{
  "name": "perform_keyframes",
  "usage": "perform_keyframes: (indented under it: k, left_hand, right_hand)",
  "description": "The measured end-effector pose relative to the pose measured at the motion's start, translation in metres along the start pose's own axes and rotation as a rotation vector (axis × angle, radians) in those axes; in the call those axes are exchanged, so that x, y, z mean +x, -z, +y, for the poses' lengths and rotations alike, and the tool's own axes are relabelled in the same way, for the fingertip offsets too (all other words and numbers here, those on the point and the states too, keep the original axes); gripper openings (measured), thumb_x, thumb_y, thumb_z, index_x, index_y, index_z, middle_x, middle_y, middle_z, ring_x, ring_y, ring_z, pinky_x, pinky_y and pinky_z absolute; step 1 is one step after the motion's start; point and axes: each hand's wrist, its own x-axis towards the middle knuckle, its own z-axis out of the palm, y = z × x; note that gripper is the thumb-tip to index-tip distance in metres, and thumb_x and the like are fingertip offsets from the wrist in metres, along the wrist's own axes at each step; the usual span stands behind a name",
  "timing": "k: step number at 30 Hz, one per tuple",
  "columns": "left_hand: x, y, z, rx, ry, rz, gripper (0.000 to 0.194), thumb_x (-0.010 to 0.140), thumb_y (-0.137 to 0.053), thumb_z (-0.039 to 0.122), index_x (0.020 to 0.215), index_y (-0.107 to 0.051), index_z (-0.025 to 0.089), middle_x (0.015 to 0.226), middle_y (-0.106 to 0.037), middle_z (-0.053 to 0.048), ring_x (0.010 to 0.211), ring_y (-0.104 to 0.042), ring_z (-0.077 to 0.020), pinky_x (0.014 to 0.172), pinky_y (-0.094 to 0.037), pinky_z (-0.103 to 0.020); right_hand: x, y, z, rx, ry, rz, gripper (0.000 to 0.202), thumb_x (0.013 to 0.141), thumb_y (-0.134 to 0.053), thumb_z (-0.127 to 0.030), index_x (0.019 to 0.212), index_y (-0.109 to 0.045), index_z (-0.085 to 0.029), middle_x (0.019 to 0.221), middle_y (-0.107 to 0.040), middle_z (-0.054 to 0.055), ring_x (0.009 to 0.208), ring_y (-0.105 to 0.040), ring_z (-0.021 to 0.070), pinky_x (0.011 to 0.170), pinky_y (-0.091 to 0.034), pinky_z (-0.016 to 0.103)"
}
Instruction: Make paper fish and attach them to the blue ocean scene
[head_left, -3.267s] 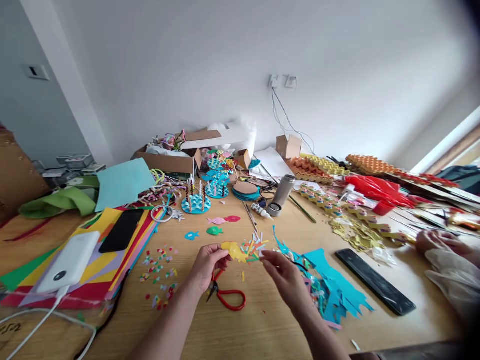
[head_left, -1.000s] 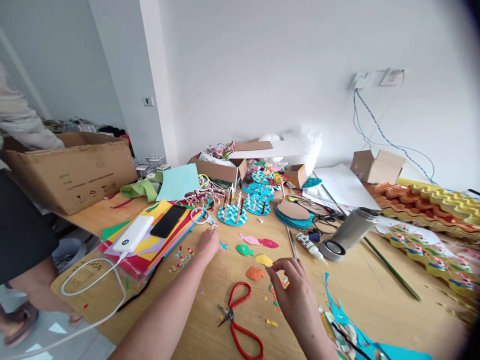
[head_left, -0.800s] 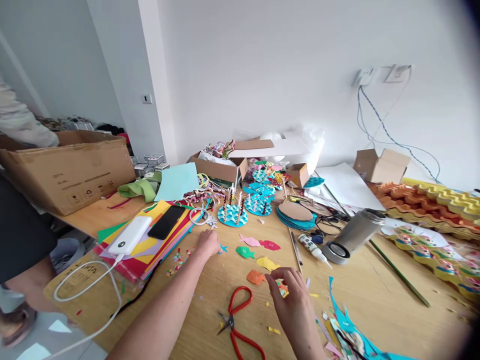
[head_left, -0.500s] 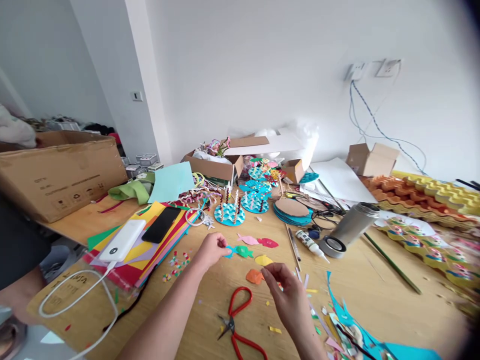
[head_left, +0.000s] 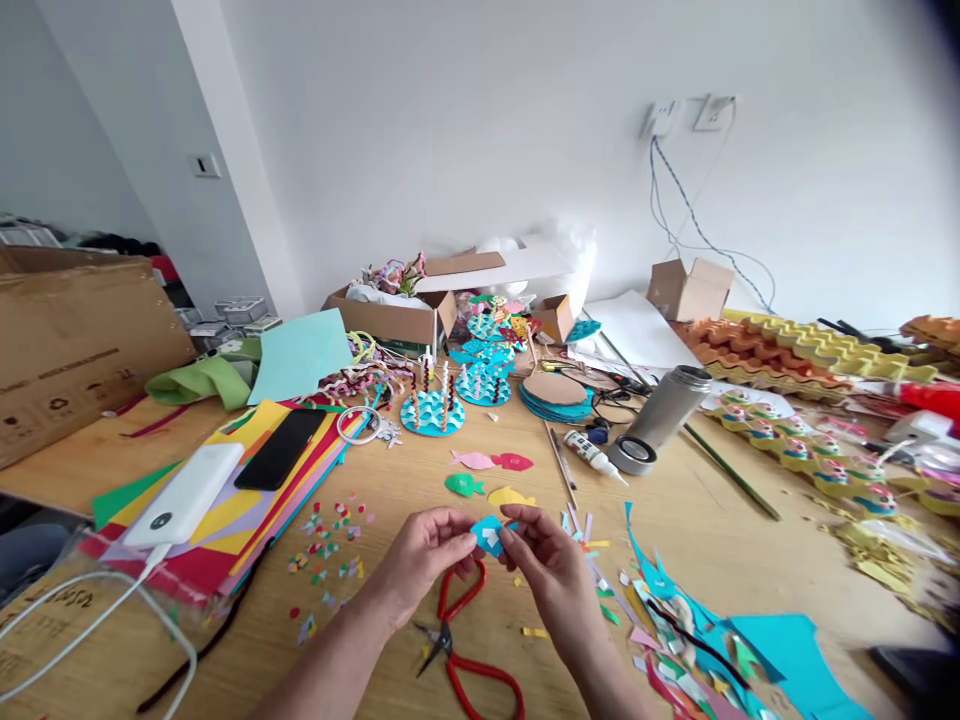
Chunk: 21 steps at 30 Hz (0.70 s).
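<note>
A small blue paper fish (head_left: 488, 536) with a whitish mark on it is pinched between both hands above the table. My left hand (head_left: 421, 562) is closed on its left end, and my right hand (head_left: 553, 565) grips the right end with thumb and fingertips. Just beyond the hands lie a green paper fish (head_left: 465, 485), a yellow one (head_left: 511, 496), a pink one (head_left: 474, 460) and a red one (head_left: 516, 461). Red-handled scissors (head_left: 486, 680) rest partly open below the hands, one handle loop partly behind my left fingers. No orange fish shows.
Coloured paper sheets (head_left: 277, 530) with a power bank (head_left: 187, 495) and phone (head_left: 281, 450) lie left. Paper scraps (head_left: 795, 650) litter the right. A glue bottle (head_left: 596, 457), metal flask (head_left: 664, 415) and blue wavy-topped discs (head_left: 433, 412) stand farther back.
The hands have come together, and the blue fish moved from the left hand alone to between both. The orange fish is out of sight. The view has shifted right.
</note>
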Motion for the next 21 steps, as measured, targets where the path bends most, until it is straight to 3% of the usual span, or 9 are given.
perform_keyframes:
  k: [5, 14, 18, 21]
  left_hand:
    - [0.003, -0.002, -0.012, 0.048, -0.009, 0.094, 0.025, 0.069, -0.07, 0.038, 0.069, -0.068, 0.012, 0.063, -0.067, -0.006, 0.055, -0.055, -0.0121, 0.055, -0.043, -0.023]
    - [0.0, -0.004, -0.012, 0.193, -0.07, 0.139, 0.019, 0.072, -0.064, 0.032, 0.063, -0.066, 0.015, 0.057, -0.065, -0.003, 0.052, -0.055, -0.0124, 0.053, -0.043, -0.022]
    - [0.002, -0.001, -0.012, 0.17, -0.07, 0.256, 0.017, 0.068, -0.065, 0.031, 0.064, -0.065, 0.015, 0.059, -0.067, -0.005, 0.052, -0.057, -0.0137, 0.052, -0.044, -0.023]
    - [0.004, 0.003, -0.01, 0.116, -0.077, 0.356, 0.016, 0.065, -0.066, 0.03, 0.065, -0.064, 0.015, 0.057, -0.067, -0.003, 0.05, -0.056, -0.0125, 0.051, -0.044, -0.022]
  right_hand:
    - [-0.002, -0.001, -0.001, -0.021, 0.006, -0.033, 0.044, 0.07, -0.069, -0.053, 0.093, -0.06, -0.017, 0.064, -0.058, 0.0, 0.057, -0.055, 0.0123, 0.053, -0.045, 0.025]
    - [-0.003, -0.007, 0.019, -0.011, -0.069, -0.081, 0.042, 0.068, -0.072, -0.046, 0.094, -0.057, -0.018, 0.069, -0.061, 0.0, 0.055, -0.055, 0.0116, 0.048, -0.046, 0.023]
    - [0.0, 0.001, 0.002, -0.063, -0.103, -0.123, 0.04, 0.066, -0.073, -0.046, 0.089, -0.06, -0.017, 0.063, -0.058, -0.002, 0.053, -0.054, 0.0122, 0.049, -0.047, 0.025]
    - [-0.009, 0.02, -0.021, -0.315, -0.14, -0.207, 0.028, 0.071, -0.068, -0.045, 0.073, -0.06, -0.017, 0.059, -0.055, -0.002, 0.054, -0.053, 0.0125, 0.051, -0.044, 0.025]
